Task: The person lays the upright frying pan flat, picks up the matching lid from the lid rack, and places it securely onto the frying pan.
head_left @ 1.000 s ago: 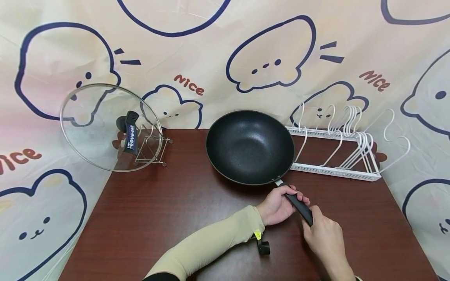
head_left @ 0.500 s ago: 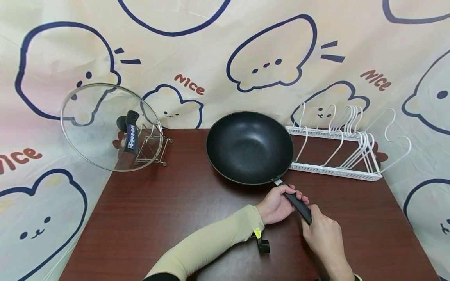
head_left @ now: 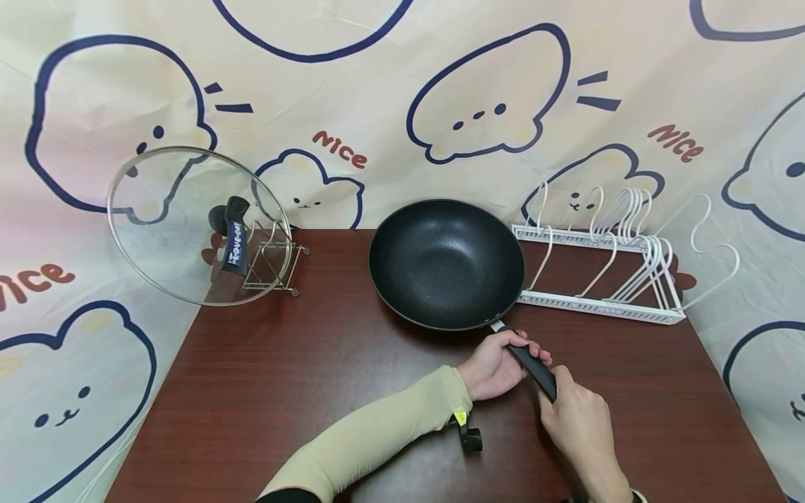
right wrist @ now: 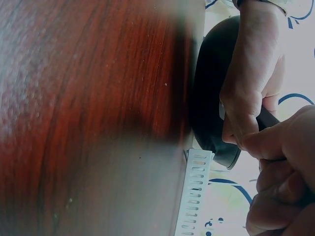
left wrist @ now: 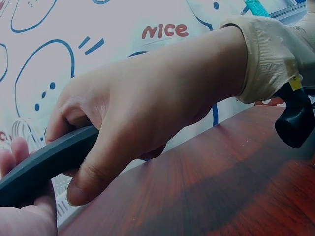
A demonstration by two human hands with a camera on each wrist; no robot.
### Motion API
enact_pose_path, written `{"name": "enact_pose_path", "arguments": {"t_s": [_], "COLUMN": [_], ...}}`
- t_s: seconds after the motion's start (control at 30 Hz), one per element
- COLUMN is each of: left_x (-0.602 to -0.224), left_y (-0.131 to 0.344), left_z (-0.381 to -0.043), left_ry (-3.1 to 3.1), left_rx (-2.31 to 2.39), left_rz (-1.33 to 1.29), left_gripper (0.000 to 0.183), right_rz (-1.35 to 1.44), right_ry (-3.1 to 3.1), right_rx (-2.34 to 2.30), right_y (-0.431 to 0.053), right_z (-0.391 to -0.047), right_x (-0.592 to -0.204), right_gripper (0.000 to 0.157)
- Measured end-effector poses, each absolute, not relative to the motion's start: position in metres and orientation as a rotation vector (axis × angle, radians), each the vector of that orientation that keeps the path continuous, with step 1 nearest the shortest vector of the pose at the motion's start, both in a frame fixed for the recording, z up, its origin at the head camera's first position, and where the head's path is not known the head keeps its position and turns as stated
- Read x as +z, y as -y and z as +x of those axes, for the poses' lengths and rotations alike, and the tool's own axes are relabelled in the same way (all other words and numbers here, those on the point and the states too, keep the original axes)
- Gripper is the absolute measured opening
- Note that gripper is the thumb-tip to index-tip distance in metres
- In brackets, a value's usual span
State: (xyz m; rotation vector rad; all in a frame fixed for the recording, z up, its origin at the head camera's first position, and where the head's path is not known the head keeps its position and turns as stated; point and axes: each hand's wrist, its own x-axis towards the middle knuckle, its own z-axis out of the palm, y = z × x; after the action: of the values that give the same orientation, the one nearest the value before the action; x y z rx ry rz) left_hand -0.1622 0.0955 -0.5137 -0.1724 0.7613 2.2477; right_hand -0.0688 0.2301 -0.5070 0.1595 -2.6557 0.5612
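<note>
A black wok [head_left: 446, 262] with a long black handle [head_left: 531, 367] lies across the middle in the head view, its inside facing up. I cannot tell whether its base touches the table. My left hand [head_left: 499, 367], palm up, holds the handle near the bowl with fingers curled round it. My right hand [head_left: 581, 419] grips the handle's end. In the left wrist view, the right hand [left wrist: 133, 108] wraps the handle [left wrist: 54, 157] and the left hand's fingers and palm [left wrist: 27, 219] show at the lower left. The wok [right wrist: 216, 83] stands behind both hands in the right wrist view.
A glass lid [head_left: 163, 258] leans upright on a small wire stand [head_left: 270, 269] at the left of the brown table [head_left: 264, 391]. A white rack [head_left: 597, 304] with several curved prongs stands just right of the wok. Printed cloth [head_left: 478, 42] covers the walls behind.
</note>
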Motion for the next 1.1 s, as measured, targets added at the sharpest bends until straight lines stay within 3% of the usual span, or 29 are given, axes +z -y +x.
{"name": "enact_pose_path", "arguments": {"t_s": [0.6, 1.1], "left_x": [-0.515, -0.514], "left_y": [-0.093, -0.072], "left_z": [-0.163, -0.162], "left_ry": [-0.814, -1.083], "left_rx": [2.222, 2.048], "left_rz": [-0.16, 0.008], "left_gripper": [0.009, 0.011], "right_rz": [0.152, 0.111], "right_ry": [2.639, 2.721], "right_rx": [0.558, 0.56], "right_y": [-0.228, -0.226], "right_z": [-0.069, -0.068], "right_x": [-0.506, -0.501], "right_gripper": [0.022, 0.023]}}
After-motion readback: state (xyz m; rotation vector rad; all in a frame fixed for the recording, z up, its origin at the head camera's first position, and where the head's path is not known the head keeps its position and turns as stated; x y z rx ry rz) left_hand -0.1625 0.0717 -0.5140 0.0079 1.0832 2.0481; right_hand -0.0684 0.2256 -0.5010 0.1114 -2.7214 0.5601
